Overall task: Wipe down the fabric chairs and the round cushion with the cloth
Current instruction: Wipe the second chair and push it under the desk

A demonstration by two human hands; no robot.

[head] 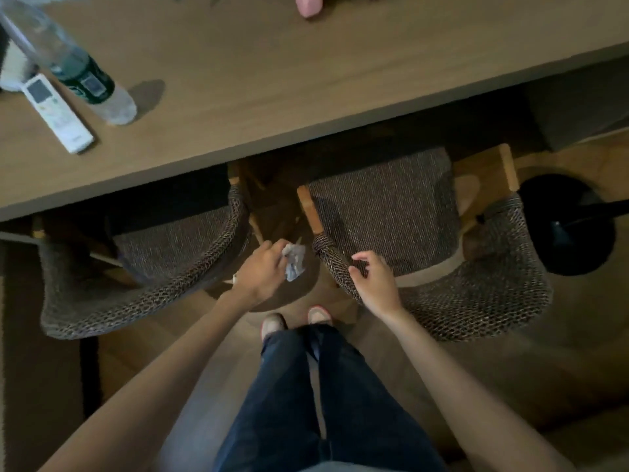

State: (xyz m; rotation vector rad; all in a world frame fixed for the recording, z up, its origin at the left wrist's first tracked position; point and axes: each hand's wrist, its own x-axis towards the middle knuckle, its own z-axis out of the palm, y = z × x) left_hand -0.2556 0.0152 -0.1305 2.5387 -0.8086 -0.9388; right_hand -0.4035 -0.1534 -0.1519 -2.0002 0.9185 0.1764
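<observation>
Two chairs with coarse woven fabric seats and curved, net-textured backs sit tucked under a smooth wooden table point(306, 80) — the left chair point(153, 267) at centre left, the right chair point(425, 233) at centre right. The left hand point(262, 270) is clenched around a crumpled pale cloth point(294, 262), in the gap between the chairs. The right hand point(374, 281) rests loosely curled on the right chair's back rim, grasping nothing. At upper left stand a clear plastic bottle point(85, 76) and a white remote point(56, 112) — the bottle's contents are unclear. The floor is wood.
</observation>
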